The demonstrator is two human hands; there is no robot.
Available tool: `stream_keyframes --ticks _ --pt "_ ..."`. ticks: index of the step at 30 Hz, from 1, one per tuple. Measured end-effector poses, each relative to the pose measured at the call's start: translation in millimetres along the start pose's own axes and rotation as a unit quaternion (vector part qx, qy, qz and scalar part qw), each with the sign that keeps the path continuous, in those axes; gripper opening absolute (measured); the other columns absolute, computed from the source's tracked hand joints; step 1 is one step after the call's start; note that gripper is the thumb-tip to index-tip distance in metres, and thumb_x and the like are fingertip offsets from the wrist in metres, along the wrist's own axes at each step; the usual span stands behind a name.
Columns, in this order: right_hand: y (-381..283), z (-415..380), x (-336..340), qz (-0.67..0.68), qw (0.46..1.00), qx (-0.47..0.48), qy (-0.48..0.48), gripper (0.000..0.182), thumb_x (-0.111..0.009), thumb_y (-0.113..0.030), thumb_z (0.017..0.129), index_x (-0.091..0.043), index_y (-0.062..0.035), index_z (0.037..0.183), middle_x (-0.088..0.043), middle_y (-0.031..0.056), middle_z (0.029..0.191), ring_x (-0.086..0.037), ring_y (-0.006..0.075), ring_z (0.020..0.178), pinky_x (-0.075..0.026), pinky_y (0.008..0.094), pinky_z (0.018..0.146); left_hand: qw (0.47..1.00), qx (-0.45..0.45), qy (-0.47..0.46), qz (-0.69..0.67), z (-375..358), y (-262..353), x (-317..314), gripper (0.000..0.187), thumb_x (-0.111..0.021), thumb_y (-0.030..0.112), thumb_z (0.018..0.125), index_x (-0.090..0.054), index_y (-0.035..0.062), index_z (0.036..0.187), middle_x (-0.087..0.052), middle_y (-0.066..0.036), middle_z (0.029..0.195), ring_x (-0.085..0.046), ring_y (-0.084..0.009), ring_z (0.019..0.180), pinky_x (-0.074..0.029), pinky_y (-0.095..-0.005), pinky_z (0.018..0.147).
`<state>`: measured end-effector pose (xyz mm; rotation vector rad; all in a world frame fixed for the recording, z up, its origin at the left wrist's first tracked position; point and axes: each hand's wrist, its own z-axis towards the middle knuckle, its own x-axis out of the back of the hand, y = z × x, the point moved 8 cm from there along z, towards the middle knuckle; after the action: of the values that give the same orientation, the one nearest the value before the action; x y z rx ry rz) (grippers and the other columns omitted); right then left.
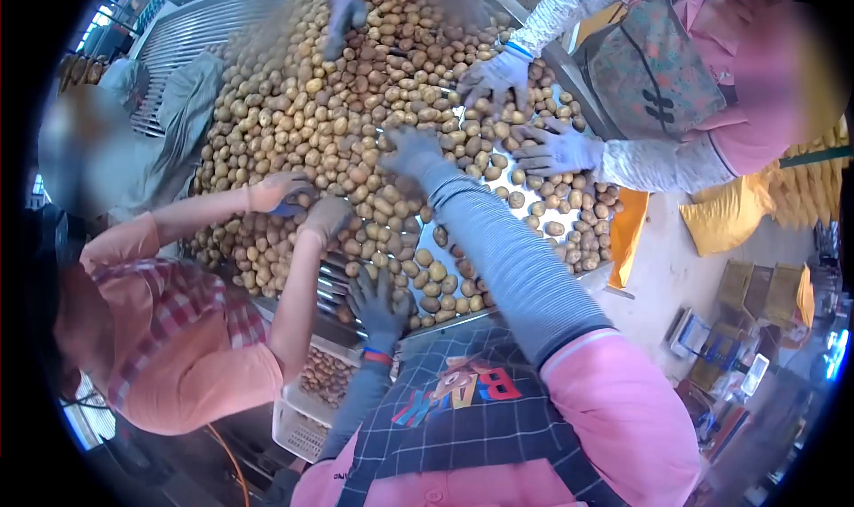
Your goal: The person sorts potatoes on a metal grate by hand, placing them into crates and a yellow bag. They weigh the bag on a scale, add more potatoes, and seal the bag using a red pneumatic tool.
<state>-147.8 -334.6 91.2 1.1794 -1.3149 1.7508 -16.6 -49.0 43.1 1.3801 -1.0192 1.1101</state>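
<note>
A broad heap of potatoes (311, 107) covers a metal sorting table (498, 164). My left hand (380, 307), in a grey glove with a red and blue band at the wrist, lies with spread fingers at the near edge, against potatoes beside metal rollers (329, 285). My right hand (414, 154), also gloved, reaches across to the middle of the heap under a grey striped sleeve. Motion blurs its fingers, and whether it holds a potato cannot be made out.
Co-workers' hands work in the heap at the left (327, 218), far side (345, 13) and right (556, 148). Below the rollers sits a white crate (298, 431) near smaller potatoes (326, 375). Yellow sacks (729, 213) lie at the right.
</note>
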Motion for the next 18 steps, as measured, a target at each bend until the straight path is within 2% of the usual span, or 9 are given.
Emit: stream_keyframes --ticks 1,4,6,8,11,13,14,16,18 --pt "-6.0 -7.4 -11.2 -0.04 0.999 -0.005 -0.016 0.044 -0.059 -0.041 0.085 -0.058 -0.0213 0.124 -0.057 0.0086 0.122 -0.054 0.03 0.113 -0.039 0.0507 0.097 1.0 -0.019 -0.009 -0.004 -6.9 5.9 0.9 0.07 -0.065 0.042 0.078 -0.046 0.0232 0.143 -0.027 -0.019 0.155 -0.024 -0.05 0.138 -0.014 -0.0608 0.113" --pt "-25.5 -54.6 -14.1 -0.038 0.994 0.071 -0.077 0.042 -0.057 -0.034 0.086 -0.057 -0.0232 0.127 -0.055 0.0084 0.124 -0.049 0.0309 0.119 -0.038 0.0494 0.098 0.998 -0.047 0.011 -0.028 -16.2 -8.9 -15.2 0.069 -0.065 0.042 0.078 -0.048 0.0224 0.142 -0.025 -0.019 0.155 -0.021 -0.0499 0.139 -0.014 -0.0608 0.113" --pt "-28.9 -117.5 -39.9 -0.036 0.964 0.157 -0.212 0.038 -0.056 -0.03 0.087 -0.057 -0.023 0.125 -0.055 0.009 0.124 -0.049 0.0322 0.12 -0.038 0.0478 0.098 0.997 -0.022 -0.023 -0.064 -13.0 -6.0 -12.9 0.071 -0.065 0.042 0.078 -0.046 0.0208 0.143 -0.023 -0.022 0.155 -0.018 -0.0487 0.141 -0.013 -0.0612 0.113" --pt "-11.9 -198.3 -34.2 -0.052 0.966 0.228 -0.107 0.03 -0.057 -0.028 0.087 -0.06 -0.0211 0.116 -0.057 0.0083 0.12 -0.05 0.0296 0.119 -0.038 0.0479 0.099 0.999 -0.019 0.005 -0.05 -8.2 -1.5 -9.2 0.074 -0.066 0.042 0.078 -0.044 0.0186 0.144 -0.021 -0.024 0.155 -0.017 -0.0475 0.141 -0.012 -0.0613 0.114" --pt "39.7 -241.0 -33.8 -0.023 0.962 0.208 -0.175 0.024 -0.057 -0.029 0.087 -0.061 -0.0184 0.108 -0.059 0.0086 0.118 -0.05 0.0283 0.119 -0.037 0.0512 0.101 0.998 -0.041 -0.035 -0.028 -8.4 4.4 -9.8 0.077 -0.067 0.046 0.077 -0.043 0.017 0.144 -0.018 -0.025 0.155 -0.014 -0.0466 0.143 -0.007 -0.0607 0.115" --pt "83.3 -221.0 -3.4 -0.087 0.986 0.135 -0.035 0.024 -0.057 -0.029 0.086 -0.062 -0.0161 0.105 -0.061 0.0086 0.114 -0.051 0.0279 0.118 -0.034 0.0552 0.102 0.995 -0.063 -0.068 -0.02 -7.9 7.8 -12.0 0.078 -0.066 0.05 0.077 -0.043 0.016 0.144 -0.016 -0.025 0.156 -0.012 -0.0465 0.143 -0.004 -0.0601 0.116" --pt "96.6 -210.3 2.3 -0.092 0.988 0.121 -0.031 0.024 -0.057 -0.029 0.086 -0.062 -0.0161 0.105 -0.061 0.0086 0.114 -0.051 0.0279 0.118 -0.034 0.0552 0.102 0.994 -0.083 -0.064 -0.025 -8.4 7.6 -14.1 0.081 -0.068 0.051 0.077 -0.042 0.0159 0.145 -0.015 -0.023 0.157 -0.012 -0.046 0.144 -0.004 -0.0597 0.116" --pt "136.3 -186.8 12.8 -0.084 0.99 -0.108 -0.03 0.025 -0.056 -0.028 0.085 -0.062 -0.013 0.104 -0.061 0.0097 0.113 -0.051 0.0288 0.117 -0.032 0.0579 0.103 0.995 -0.071 -0.057 -0.042 -9.8 2.2 -4.9 0.085 -0.071 0.051 0.074 -0.04 0.0166 0.146 -0.014 -0.021 0.158 -0.012 -0.0456 0.144 -0.005 -0.0597 0.116" --pt "100.9 -188.6 29.2 -0.064 0.993 -0.098 0.018 0.026 -0.055 -0.027 0.085 -0.061 -0.0115 0.105 -0.06 0.0125 0.116 -0.051 0.0273 0.117 -0.029 0.0585 0.105 0.994 -0.077 -0.061 -0.046 -9.8 -10.6 3.6 0.09 -0.074 0.053 0.072 -0.04 0.017 0.146 -0.014 -0.023 0.157 -0.011 -0.0458 0.144 -0.007 -0.0608 0.115"
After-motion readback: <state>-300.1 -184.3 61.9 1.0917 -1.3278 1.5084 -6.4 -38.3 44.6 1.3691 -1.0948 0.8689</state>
